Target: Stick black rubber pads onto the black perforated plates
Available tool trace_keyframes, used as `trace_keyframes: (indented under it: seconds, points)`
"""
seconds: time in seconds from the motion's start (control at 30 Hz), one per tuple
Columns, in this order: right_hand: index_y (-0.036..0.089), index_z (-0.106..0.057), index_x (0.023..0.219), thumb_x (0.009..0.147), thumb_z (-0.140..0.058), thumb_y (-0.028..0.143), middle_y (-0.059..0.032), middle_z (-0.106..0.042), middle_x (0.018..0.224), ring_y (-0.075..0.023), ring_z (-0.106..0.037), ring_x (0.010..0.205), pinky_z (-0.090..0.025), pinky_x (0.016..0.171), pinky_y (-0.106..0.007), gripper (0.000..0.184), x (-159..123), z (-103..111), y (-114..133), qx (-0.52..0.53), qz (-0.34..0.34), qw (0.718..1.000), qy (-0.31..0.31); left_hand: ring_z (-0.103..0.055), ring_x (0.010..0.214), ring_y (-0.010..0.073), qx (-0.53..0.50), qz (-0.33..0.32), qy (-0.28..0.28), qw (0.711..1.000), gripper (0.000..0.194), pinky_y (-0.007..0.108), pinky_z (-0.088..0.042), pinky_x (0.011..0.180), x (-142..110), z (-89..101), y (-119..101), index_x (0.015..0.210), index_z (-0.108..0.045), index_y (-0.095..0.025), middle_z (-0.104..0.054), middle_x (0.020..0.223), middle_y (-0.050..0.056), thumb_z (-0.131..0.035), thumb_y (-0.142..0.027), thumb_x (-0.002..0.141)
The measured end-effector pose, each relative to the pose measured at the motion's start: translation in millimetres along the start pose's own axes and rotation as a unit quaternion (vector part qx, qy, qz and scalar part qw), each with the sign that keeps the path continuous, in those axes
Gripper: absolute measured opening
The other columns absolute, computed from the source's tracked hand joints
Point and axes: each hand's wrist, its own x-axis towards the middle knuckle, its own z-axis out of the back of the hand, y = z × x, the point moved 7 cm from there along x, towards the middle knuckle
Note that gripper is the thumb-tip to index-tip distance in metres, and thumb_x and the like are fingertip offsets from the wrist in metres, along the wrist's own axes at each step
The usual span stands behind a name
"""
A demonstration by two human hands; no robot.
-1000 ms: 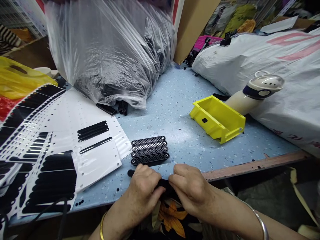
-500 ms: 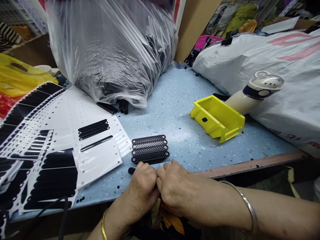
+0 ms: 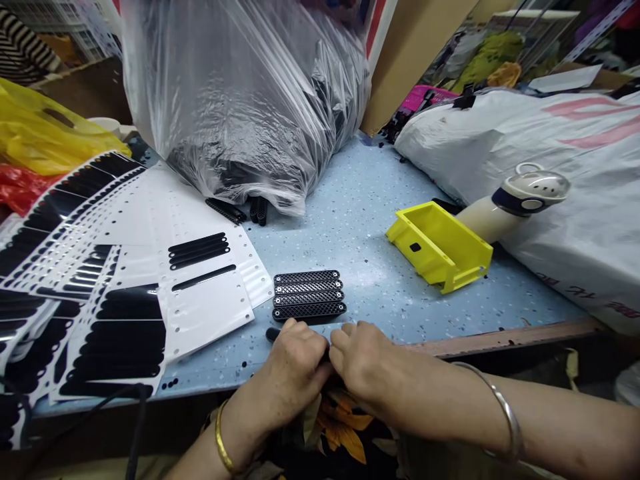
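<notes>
At the near edge of the blue speckled table [image 3: 360, 220], my left hand [image 3: 293, 365] and my right hand [image 3: 363, 360] are closed side by side on one black plastic strip [image 3: 273, 334]. Only the strip's rounded left end shows past my left fingers. Just beyond my knuckles lie several black lattice strips [image 3: 309, 295] in a neat row, long sides touching. White backing sheets [image 3: 150, 280] with black elongated stickers fan out to the left.
A big clear plastic bag [image 3: 240, 100] of black parts stands at the back. A yellow plastic bin [image 3: 440, 245] lies at the right, beside a white handheld device [image 3: 520, 197] and a large white sack [image 3: 550, 153]. Yellow and red bags [image 3: 45, 140] sit far left.
My right hand slid left until it met my left hand on the black strip. The view has shifted slightly; the row of lattice strips has not moved.
</notes>
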Motion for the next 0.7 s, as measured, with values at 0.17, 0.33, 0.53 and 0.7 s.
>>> trace_keyframes:
  seconds: [0.17, 0.33, 0.53, 0.7]
  points:
    - [0.014, -0.062, 0.077, 0.068, -0.052, 0.003, -0.0096, -0.059, 0.076, -0.0211, -0.048, 0.068, -0.034, 0.058, -0.032, 0.017, -4.3, -10.3, 2.3, 0.026, -0.015, 0.998, -0.049, -0.046, 0.063, 0.0155, 0.006, 0.007, -0.003, 1.000, 0.024, 0.032, -0.037, 0.065, -0.6, -1.5, 1.6, 0.063, -0.047, -0.018, -0.052, 0.062, -0.001, -0.062, -0.009, 0.080]
    - [0.016, -0.057, 0.070, 0.073, -0.049, 0.001, -0.0020, -0.058, 0.072, -0.0145, -0.051, 0.066, -0.040, 0.063, -0.026, 0.017, -5.8, -31.7, -40.1, 0.284, -0.179, 0.936, -0.102, -0.051, 0.068, 0.0176, 0.013, 0.025, 0.029, 0.999, 0.019, 0.033, -0.040, 0.069, -0.3, -0.9, 2.6, 0.069, -0.053, -0.018, -0.058, 0.068, 0.000, -0.067, -0.013, 0.080]
    - [0.017, -0.057, 0.068, 0.080, -0.051, 0.007, 0.0011, -0.057, 0.068, -0.0132, -0.054, 0.066, -0.042, 0.063, -0.024, 0.017, -11.4, -39.4, -47.5, 0.350, -0.213, 0.908, -0.085, -0.054, 0.070, 0.0183, 0.008, 0.038, 0.052, 0.998, 0.017, 0.034, -0.042, 0.071, 1.9, -0.2, 2.0, 0.071, -0.056, -0.017, -0.060, 0.069, 0.000, -0.071, -0.012, 0.078]
    - [0.015, -0.061, 0.075, 0.075, -0.046, 0.000, -0.0060, -0.061, 0.073, -0.0182, -0.054, 0.066, -0.038, 0.061, -0.029, 0.021, -17.1, -17.1, -20.2, 0.160, -0.131, 0.975, -0.081, -0.052, 0.069, 0.0179, 0.021, 0.047, 0.060, 0.997, 0.021, 0.033, -0.041, 0.069, 3.2, 0.3, 1.9, 0.067, -0.054, -0.017, -0.059, 0.068, 0.000, -0.073, -0.011, 0.076]
